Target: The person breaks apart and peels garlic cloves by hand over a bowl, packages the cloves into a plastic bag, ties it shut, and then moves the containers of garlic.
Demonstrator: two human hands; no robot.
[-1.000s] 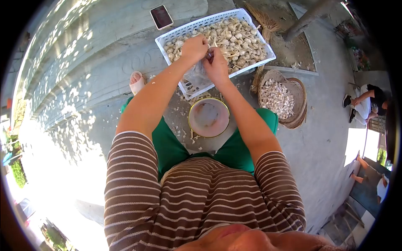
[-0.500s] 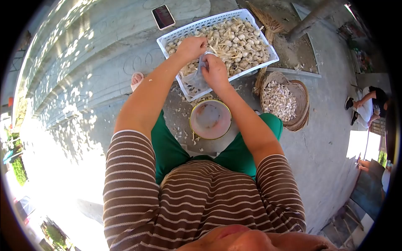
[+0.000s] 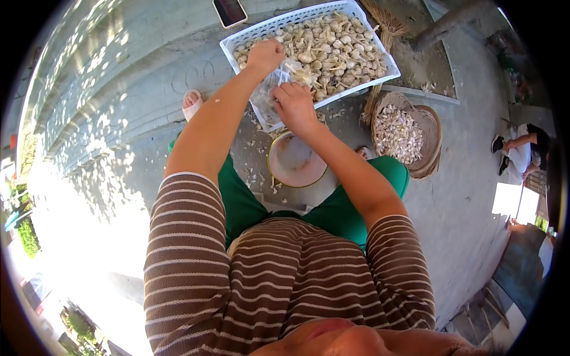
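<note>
A clear plastic bag (image 3: 265,94) lies over the near left part of a white crate (image 3: 393,72) filled with garlic bulbs (image 3: 338,50). My left hand (image 3: 266,54) is closed at the bag's upper edge, over the garlic. Lower and to the right, my right hand (image 3: 294,105) has its fingers curled down onto the bag's right side. The bag seems to be gripped by both hands, though the fingertips are partly hidden. Below the crate, between my legs, is a round pale bowl (image 3: 297,160) with a yellow rim.
A wicker basket (image 3: 432,139) of garlic cloves (image 3: 396,133) stands right of the bowl. A phone (image 3: 230,12) lies beyond the crate at the left. A straw broom (image 3: 389,26) is behind the crate's right end. Another person (image 3: 522,148) sits at the far right.
My hands have moved apart, the right one lower and toward me, and the bag's mouth is spread wider between them. The view has shifted slightly, so the crate and phone appear higher.
</note>
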